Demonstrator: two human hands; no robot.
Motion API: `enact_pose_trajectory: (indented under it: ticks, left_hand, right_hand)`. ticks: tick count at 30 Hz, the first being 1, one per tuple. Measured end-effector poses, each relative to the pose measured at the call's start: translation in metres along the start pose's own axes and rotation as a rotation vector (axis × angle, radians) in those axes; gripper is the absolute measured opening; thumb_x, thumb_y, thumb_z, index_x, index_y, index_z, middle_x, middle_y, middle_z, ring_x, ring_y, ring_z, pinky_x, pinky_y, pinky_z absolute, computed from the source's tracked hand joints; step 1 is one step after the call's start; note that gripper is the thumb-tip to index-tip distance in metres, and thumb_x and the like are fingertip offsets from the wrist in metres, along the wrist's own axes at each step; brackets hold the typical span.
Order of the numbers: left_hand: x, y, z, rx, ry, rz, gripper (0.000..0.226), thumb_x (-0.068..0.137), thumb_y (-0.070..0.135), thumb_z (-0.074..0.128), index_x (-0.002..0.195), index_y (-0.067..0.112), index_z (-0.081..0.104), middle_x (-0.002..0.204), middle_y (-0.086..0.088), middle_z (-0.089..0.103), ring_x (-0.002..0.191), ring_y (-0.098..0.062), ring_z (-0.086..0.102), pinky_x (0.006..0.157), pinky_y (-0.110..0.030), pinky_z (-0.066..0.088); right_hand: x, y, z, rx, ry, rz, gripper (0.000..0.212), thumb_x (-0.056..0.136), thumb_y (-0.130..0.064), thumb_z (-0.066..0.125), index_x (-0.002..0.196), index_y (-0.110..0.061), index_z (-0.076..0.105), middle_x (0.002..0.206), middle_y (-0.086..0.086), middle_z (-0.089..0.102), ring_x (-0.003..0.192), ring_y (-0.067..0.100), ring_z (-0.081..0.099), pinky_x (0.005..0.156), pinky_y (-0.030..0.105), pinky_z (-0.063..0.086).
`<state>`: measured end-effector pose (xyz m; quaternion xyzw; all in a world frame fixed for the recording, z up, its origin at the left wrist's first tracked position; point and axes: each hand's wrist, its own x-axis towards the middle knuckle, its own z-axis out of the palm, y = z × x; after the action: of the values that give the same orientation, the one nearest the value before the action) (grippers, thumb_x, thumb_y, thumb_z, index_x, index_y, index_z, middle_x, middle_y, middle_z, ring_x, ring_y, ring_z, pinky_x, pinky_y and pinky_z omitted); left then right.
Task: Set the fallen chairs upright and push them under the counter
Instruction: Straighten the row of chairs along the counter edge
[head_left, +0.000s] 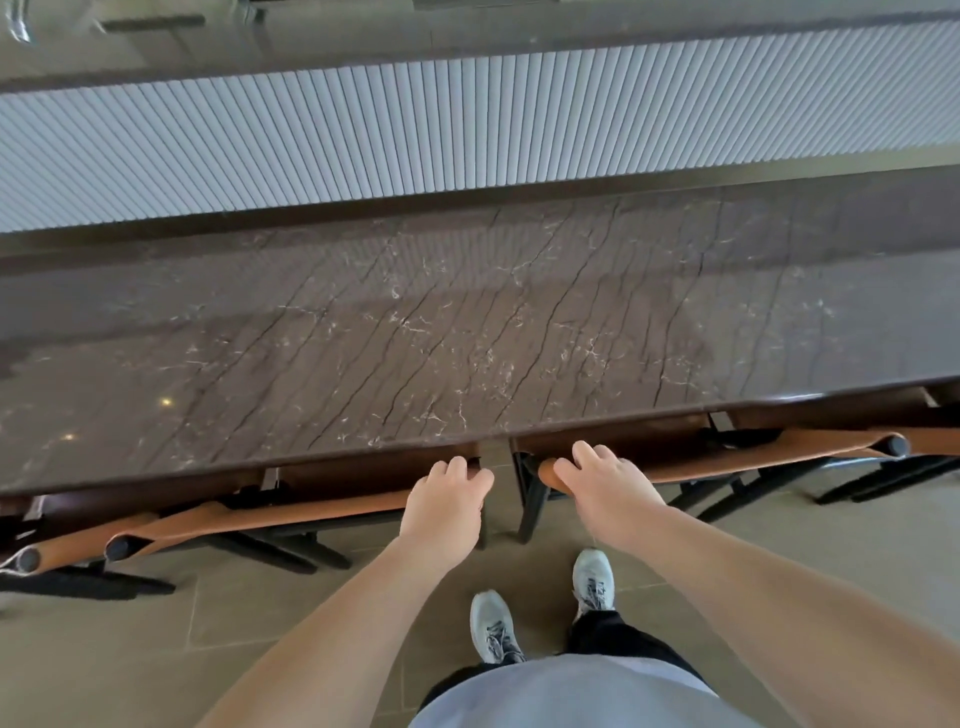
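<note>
Both chairs stand upright, tucked under the dark marble counter. The left hand curls its fingers over the tan backrest of the left chair at about 7 o'clock from centre; the right hand closes over the right chair at 5 o'clock (only backrests and black legs show). Grey shoes rest on floor tiles.

The person has bare forearms, with no sleeves, watch or rings to see. The left hand and the right hand wear no gloves. The shirt is pale grey-blue and plain. Below it are black trousers. The shoes are light grey trainers with darker grey laces and pale soles.
</note>
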<state>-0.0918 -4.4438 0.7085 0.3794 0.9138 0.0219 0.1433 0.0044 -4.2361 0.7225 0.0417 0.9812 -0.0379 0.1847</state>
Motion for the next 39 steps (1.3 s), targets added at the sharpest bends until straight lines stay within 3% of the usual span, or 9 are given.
enact_pose_trajectory:
  ticks: [5, 8, 14, 21, 27, 32, 36, 39]
  left_hand:
    - [0.005, -0.009, -0.005, 0.032, -0.051, 0.069, 0.031, 0.094, 0.018, 0.052, 0.125, 0.020, 0.045, 0.107, -0.006, 0.048, 0.094, -0.027, 0.048, 0.064, -0.036, 0.037]
    - [0.008, -0.016, -0.008, 0.039, -0.069, 0.151, 0.026, 0.094, 0.023, 0.052, 0.119, 0.018, 0.050, 0.104, -0.006, 0.049, 0.095, -0.027, 0.050, 0.063, -0.036, 0.036]
    - [0.012, -0.019, -0.007, 0.028, -0.076, 0.182, 0.013, 0.094, 0.024, 0.048, 0.104, 0.016, 0.051, 0.097, -0.005, 0.052, 0.082, -0.022, 0.047, 0.061, -0.034, 0.032]
    - [0.013, -0.018, -0.009, 0.029, -0.100, 0.191, 0.016, 0.094, 0.025, 0.047, 0.105, 0.015, 0.052, 0.099, -0.006, 0.054, 0.089, -0.026, 0.053, 0.064, -0.034, 0.034]
    - [0.016, -0.004, -0.010, -0.009, -0.101, 0.176, 0.014, 0.094, 0.024, 0.050, 0.103, 0.014, 0.054, 0.099, -0.005, 0.054, 0.091, -0.026, 0.055, 0.065, -0.032, 0.036]
    - [0.020, -0.003, -0.010, -0.002, -0.085, 0.227, 0.016, 0.093, 0.027, 0.051, 0.104, 0.016, 0.054, 0.094, -0.002, 0.051, 0.088, -0.025, 0.056, 0.064, -0.034, 0.039]
    - [0.011, -0.012, -0.009, -0.012, -0.087, 0.258, 0.013, 0.088, 0.029, 0.055, 0.096, 0.019, 0.055, 0.084, 0.003, 0.045, 0.082, -0.023, 0.056, 0.057, -0.032, 0.033]
    - [0.004, -0.011, -0.013, 0.013, -0.101, 0.289, 0.018, 0.073, 0.027, 0.071, 0.079, 0.021, 0.056, 0.070, 0.006, 0.045, 0.063, -0.018, 0.056, 0.045, -0.026, 0.024]
  right_hand:
    - [0.007, 0.008, 0.000, -0.023, -0.041, -0.084, 0.042, 0.084, -0.006, 0.058, 0.120, -0.021, 0.044, 0.105, 0.003, 0.040, 0.079, 0.021, 0.039, 0.061, 0.035, 0.034]
    - [0.008, 0.012, -0.002, -0.008, -0.049, -0.107, 0.033, 0.087, -0.012, 0.059, 0.117, -0.021, 0.047, 0.101, 0.001, 0.039, 0.081, 0.022, 0.044, 0.060, 0.035, 0.039]
    - [0.014, 0.016, -0.005, -0.028, -0.077, -0.177, 0.029, 0.090, -0.014, 0.053, 0.118, -0.020, 0.048, 0.103, 0.001, 0.042, 0.082, 0.023, 0.048, 0.060, 0.035, 0.034]
    - [0.016, 0.019, -0.004, -0.025, -0.067, -0.215, 0.028, 0.091, -0.018, 0.053, 0.118, -0.019, 0.049, 0.102, 0.001, 0.044, 0.081, 0.022, 0.049, 0.060, 0.034, 0.034]
    - [0.017, 0.013, -0.003, 0.005, -0.058, -0.195, 0.028, 0.091, -0.017, 0.054, 0.118, -0.020, 0.049, 0.092, -0.004, 0.026, 0.073, 0.018, 0.035, 0.058, 0.033, 0.030]
    - [0.013, 0.012, -0.004, 0.005, -0.056, -0.190, 0.033, 0.092, -0.019, 0.054, 0.125, -0.021, 0.047, 0.107, 0.001, 0.043, 0.080, 0.019, 0.039, 0.057, 0.033, 0.031]
    - [0.012, 0.012, -0.006, 0.006, -0.055, -0.199, 0.034, 0.093, -0.017, 0.055, 0.126, -0.021, 0.047, 0.115, 0.003, 0.045, 0.091, 0.022, 0.047, 0.058, 0.033, 0.030]
    - [0.011, 0.012, -0.008, -0.003, -0.054, -0.197, 0.035, 0.093, -0.016, 0.056, 0.126, -0.021, 0.047, 0.115, 0.002, 0.046, 0.092, 0.022, 0.048, 0.059, 0.033, 0.032]
